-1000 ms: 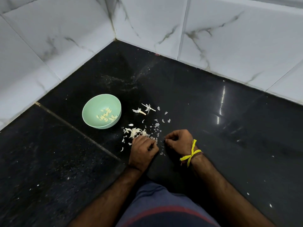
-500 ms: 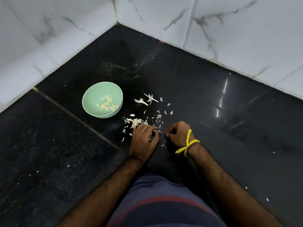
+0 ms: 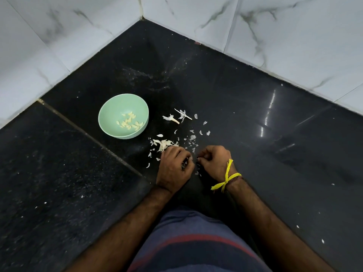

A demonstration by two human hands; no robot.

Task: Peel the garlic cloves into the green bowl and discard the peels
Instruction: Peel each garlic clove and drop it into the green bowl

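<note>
Head view, black stone floor (image 3: 255, 134) at a tiled corner. Item: green bowl (image 3: 110, 107), set just left of the work, near enough to drop cloves in; several peeled cloves (image 3: 129, 122) lie inside. Item: loose peels (image 3: 164, 144), heaped between bowl and hands, with scraps strewn further right, not yet discarded. Item: left hand (image 3: 173, 168) and right hand (image 3: 215, 160), both curled, fingertips nearly meeting, likely stripping a clove between them; the clove itself is hidden, so what each grasps I cannot tell.
</note>
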